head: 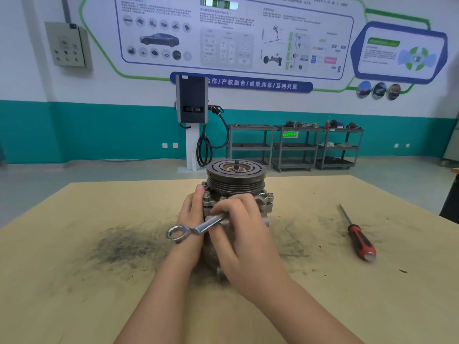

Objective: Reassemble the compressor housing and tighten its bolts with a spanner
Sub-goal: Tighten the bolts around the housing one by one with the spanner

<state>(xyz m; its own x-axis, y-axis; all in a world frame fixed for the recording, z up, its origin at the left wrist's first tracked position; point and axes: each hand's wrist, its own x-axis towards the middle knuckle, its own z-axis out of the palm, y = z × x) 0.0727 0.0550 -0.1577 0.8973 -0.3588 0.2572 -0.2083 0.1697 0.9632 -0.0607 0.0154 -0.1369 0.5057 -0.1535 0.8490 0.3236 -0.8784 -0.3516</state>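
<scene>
Metal compressor (236,192) stands upright mid-table (74,281), looking heavy and rigid. Left hand (191,214) steadies its flank, grip hidden; right hand (238,219) pinches the slick spanner (198,227) at its shank.

Grey metal compressor w/ grooved pulley on top (236,180) stands mid on the tan wooden table (74,294). Left hand (191,214) against its left side, right hand (243,224) in front, gripping silver ring spanner (196,228), ring end sticking out left. Red-and-black-handled screwdriver (357,234) lies well apart to the right. Grey metal shelf carts (293,145) behind, by the wall.
</scene>
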